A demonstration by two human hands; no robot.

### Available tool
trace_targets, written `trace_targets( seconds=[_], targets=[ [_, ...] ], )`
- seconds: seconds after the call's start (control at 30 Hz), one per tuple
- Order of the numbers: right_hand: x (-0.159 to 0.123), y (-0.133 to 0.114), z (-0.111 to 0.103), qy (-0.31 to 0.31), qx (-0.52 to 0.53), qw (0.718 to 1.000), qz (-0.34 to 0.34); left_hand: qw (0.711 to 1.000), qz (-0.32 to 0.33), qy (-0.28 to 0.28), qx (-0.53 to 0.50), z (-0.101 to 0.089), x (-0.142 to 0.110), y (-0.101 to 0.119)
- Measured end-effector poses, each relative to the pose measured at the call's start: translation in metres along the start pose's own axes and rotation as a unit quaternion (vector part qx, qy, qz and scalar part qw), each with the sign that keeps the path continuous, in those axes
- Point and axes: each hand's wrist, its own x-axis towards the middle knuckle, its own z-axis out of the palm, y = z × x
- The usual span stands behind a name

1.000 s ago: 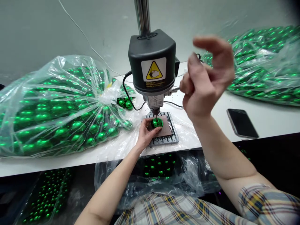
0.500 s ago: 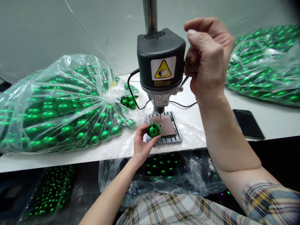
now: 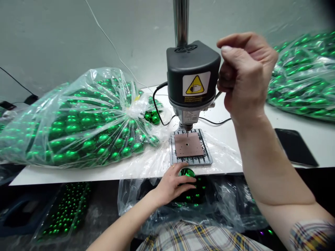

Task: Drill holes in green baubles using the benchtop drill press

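My left hand is at the table's front edge, fingers curved around a shiny green ball. The ball shows between the fingers, above a plastic bag of similar balls; the contact underneath is hidden. My right hand is raised and closed beside the black head of a small drill press, around the end of its feed lever. The grip itself is mostly covered by the fingers. Below the chuck, a brown pad with a small hole lies on the slotted metal base.
A large tied bag of green balls lies on the left of the white table, another bag at the right. A phone-like black slab rests by the right edge. Another bag of balls is below the table.
My left hand has moved the green ball from beside the pad down toward the bag at the front edge. My right hand stays at the lever. The view has shifted left.
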Motion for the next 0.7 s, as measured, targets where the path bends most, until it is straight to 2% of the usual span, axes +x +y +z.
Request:
trace_targets(
  seconds=[0.03,0.1,0.17,0.2,0.23,0.27,0.33,0.4,0.47,0.6,0.63,0.7],
  targets=[
    [0.0,0.0,0.0,0.001,0.004,1.0,0.0,1.0,-0.001,0.02,-0.004,-0.005,0.001,-0.006],
    [0.0,0.0,0.0,0.0,0.014,1.0,-0.003,0.992,-0.039,0.117,-0.007,-0.022,0.013,-0.026],
    [0.0,0.0,-0.001,-0.005,0.023,1.0,-0.008,0.962,-0.123,0.243,0.028,-0.047,0.036,-0.055],
    [0.001,0.001,-0.001,-0.007,0.023,1.0,-0.01,0.942,-0.173,0.282,0.057,-0.061,0.051,-0.072],
    [0.001,0.001,-0.001,-0.006,0.023,1.0,-0.013,0.928,-0.212,0.291,0.095,-0.074,0.068,-0.089],
    [0.001,0.002,-0.001,-0.005,0.026,1.0,-0.016,0.922,-0.241,0.271,0.135,-0.085,0.084,-0.106],
    [0.001,0.004,0.0,0.0,0.033,0.999,-0.024,0.911,-0.302,0.181,0.213,-0.1,0.115,-0.137],
    [0.002,0.005,0.0,0.005,0.034,0.999,-0.027,0.9,-0.341,0.083,0.257,-0.105,0.137,-0.16],
    [0.002,0.005,0.001,0.006,0.019,1.0,-0.025,0.897,-0.355,0.03,0.264,-0.103,0.15,-0.174],
    [0.002,0.006,-0.001,-0.003,-0.006,0.999,-0.032,0.904,-0.343,0.033,0.251,-0.098,0.151,-0.177],
    [0.002,0.006,-0.001,-0.007,-0.011,0.999,-0.034,0.908,-0.337,0.059,0.242,-0.099,0.148,-0.173],
    [0.002,0.005,-0.002,-0.015,-0.023,0.999,-0.036,0.919,-0.311,0.152,0.188,-0.102,0.135,-0.157]
  ],
)
